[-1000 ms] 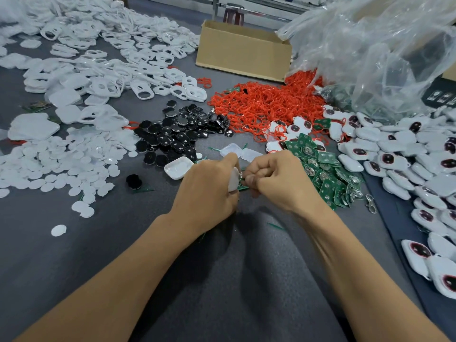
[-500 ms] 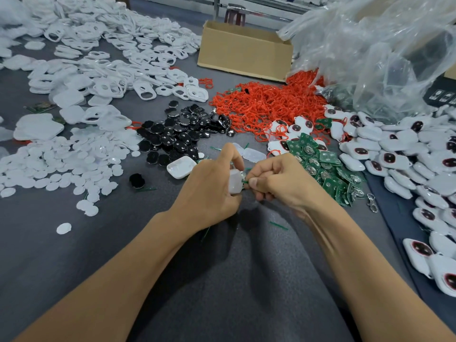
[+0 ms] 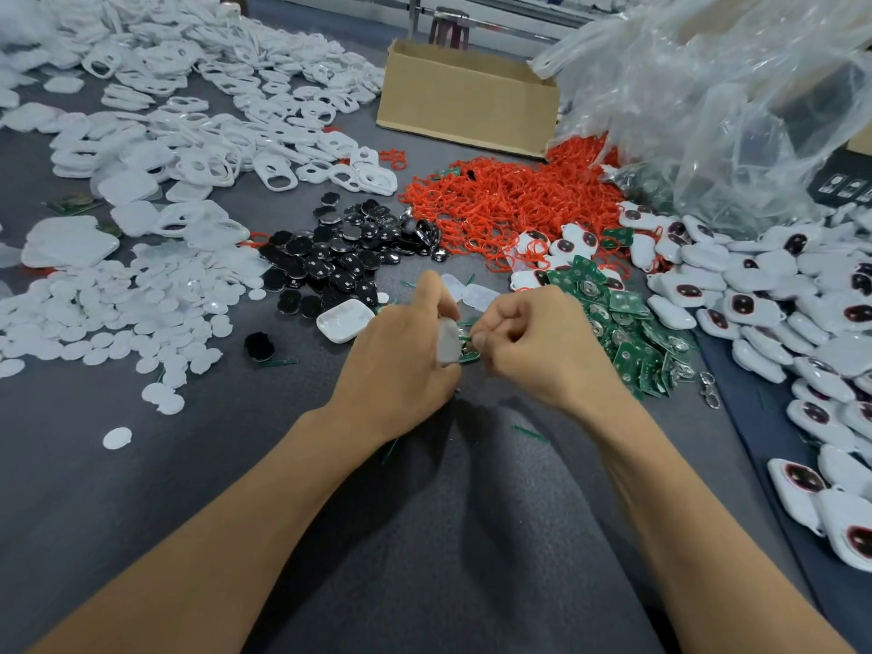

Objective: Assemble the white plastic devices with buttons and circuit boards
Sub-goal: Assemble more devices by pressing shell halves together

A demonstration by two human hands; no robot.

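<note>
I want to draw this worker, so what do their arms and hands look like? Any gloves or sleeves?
No gloves, and no sleeves in view. The left hand and right hand are bare. The left forearm and right forearm are bare too, right down to the picture's bottom edge. I can see no watch, ring, bracelet or markings on them.

Brightly, evenly lit from overhead; throws soft dark shadows under both forearms onto the grey worktop (image 3: 118, 535); glares white across the folds of the clear plastic bag (image 3: 731, 110); glints in small points on the black buttons (image 3: 339, 257); smears with slight motion blur at the left hand (image 3: 401, 370), the right hand (image 3: 542, 356), and the white casing (image 3: 447, 344) and green circuit board (image 3: 468, 356) held between them; bows outward toward the edges, wide-angle; softens over the far white frames (image 3: 141, 49) at top left.
</note>
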